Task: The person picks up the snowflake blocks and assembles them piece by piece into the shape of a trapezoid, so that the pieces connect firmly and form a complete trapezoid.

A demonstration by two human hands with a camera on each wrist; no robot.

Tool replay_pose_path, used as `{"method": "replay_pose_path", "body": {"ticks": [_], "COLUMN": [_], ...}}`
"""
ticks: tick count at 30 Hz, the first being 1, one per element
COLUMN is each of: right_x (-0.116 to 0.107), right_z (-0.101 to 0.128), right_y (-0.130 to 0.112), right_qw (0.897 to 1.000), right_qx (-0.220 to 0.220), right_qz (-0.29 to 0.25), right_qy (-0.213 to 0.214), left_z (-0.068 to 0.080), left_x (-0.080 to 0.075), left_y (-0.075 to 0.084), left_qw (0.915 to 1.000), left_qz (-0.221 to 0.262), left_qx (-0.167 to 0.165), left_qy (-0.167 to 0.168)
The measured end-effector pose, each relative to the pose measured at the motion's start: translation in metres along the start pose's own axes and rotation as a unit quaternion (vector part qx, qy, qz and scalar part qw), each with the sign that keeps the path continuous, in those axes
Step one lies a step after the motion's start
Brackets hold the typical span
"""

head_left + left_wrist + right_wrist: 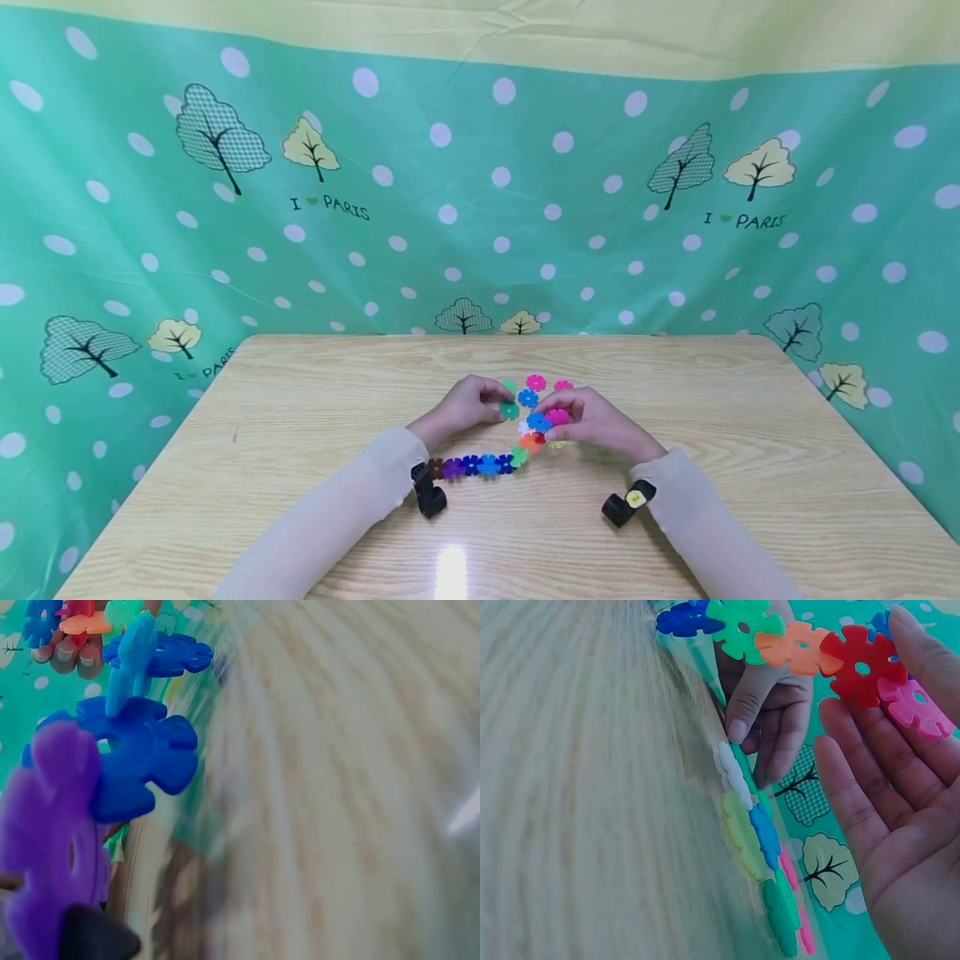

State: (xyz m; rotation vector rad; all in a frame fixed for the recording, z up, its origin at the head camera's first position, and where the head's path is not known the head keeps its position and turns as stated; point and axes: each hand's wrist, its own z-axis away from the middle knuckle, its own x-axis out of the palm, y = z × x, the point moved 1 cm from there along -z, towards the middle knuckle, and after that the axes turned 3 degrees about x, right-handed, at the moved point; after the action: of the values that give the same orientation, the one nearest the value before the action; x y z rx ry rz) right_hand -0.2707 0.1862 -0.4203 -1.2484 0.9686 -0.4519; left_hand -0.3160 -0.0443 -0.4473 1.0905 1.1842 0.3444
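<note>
A chain of interlocked plastic snowflake discs (488,464) curves across the table, with brown, purple and blue discs at its left. Green, orange (799,646) and red (861,666) discs follow to the right. My right hand (588,417) grips the chain's right end, its thumb at a blue disc (538,422) and its fingers behind the red and pink (917,707) ones. My left hand (471,403) pinches the edge of a loose green disc (509,410) between thumb and fingers. A purple disc (56,825) looms close in the left wrist view.
Loose discs lie just beyond the hands: pink (536,382), another pink (563,385), blue (528,398), white (733,774) and yellow (742,836) among them. The wooden table (337,383) meets a green dotted cloth (525,208) at its back.
</note>
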Motion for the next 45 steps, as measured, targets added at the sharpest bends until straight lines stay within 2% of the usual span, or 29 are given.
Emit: {"method": "replay_pose_path", "body": {"ticks": [7,18,27,30,38,42,45], "right_x": [-0.001,-0.001,0.0,0.0,0.004,0.006,0.008], "right_z": [-0.001,-0.002,-0.001,-0.001,-0.001,-0.001,-0.002], "right_y": [0.0,0.001,0.002,0.001,-0.001,-0.003,-0.004], "right_qw": [1.0,1.0,1.0,1.0,1.0,0.999,0.999], "right_qx": [0.008,0.002,-0.004,-0.003,0.006,0.011,0.016], "right_qz": [0.008,0.009,0.004,0.006,0.015,0.024,0.025], "right_qy": [0.005,0.003,-0.002,-0.001,0.013,0.028,0.034], "left_z": [0.0,0.001,0.006,0.007,0.013,0.019,0.027], "left_x": [-0.001,-0.002,-0.004,-0.005,-0.011,-0.017,-0.024], "left_y": [-0.001,0.001,0.006,0.006,-0.001,-0.005,-0.004], "left_qw": [0.9996,0.9993,0.995,0.9944,0.997,0.9967,0.9975], "left_qz": [-0.008,-0.013,-0.063,-0.063,-0.011,0.004,0.005], "left_qx": [0.01,0.017,0.017,0.016,0.038,0.051,0.047], "left_qy": [-0.025,-0.03,-0.075,-0.084,-0.066,-0.063,-0.053]}}
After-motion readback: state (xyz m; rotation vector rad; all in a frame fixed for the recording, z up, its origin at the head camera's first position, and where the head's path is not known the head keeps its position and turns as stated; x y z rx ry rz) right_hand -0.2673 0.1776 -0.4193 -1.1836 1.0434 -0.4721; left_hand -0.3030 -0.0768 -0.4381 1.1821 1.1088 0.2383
